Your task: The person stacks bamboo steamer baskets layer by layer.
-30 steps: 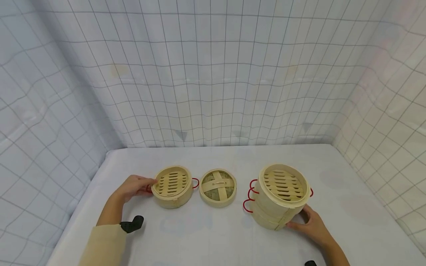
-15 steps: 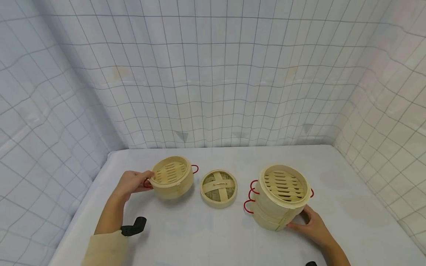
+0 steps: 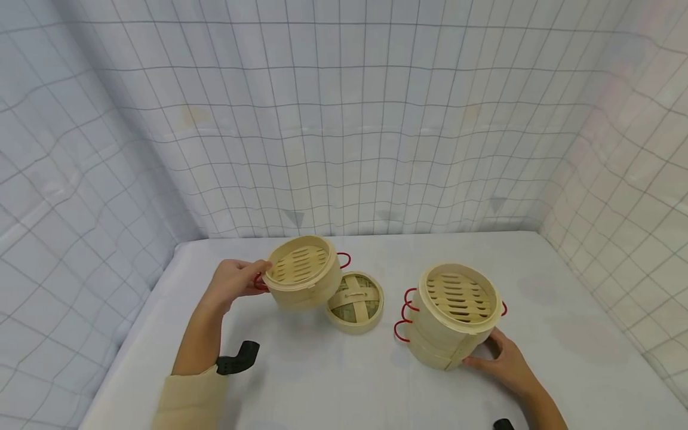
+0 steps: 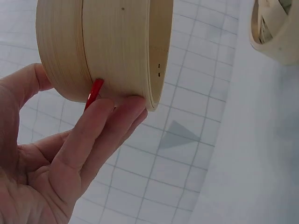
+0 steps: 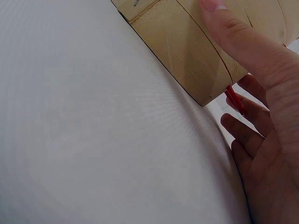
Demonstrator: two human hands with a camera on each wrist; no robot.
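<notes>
My left hand holds a single bamboo steamer basket in the air. The thumb is at its rim, and the fingers are at the side wall by a red handle. A slatted floor shows inside this basket. On the right, a stack of bamboo steamer baskets stands on the table, with several red handles on its left side. My right hand grips the lower right of the stack, thumb against the wall and fingers by a red handle.
A round bamboo steamer lid with crossed strips lies on the white table, partly behind the lifted basket. White cloth walls with a grid enclose the back and sides.
My left hand has lifted the single basket off the table and carried it to the right, so that it now overlaps the lid. My right hand and the stack stay in place.
</notes>
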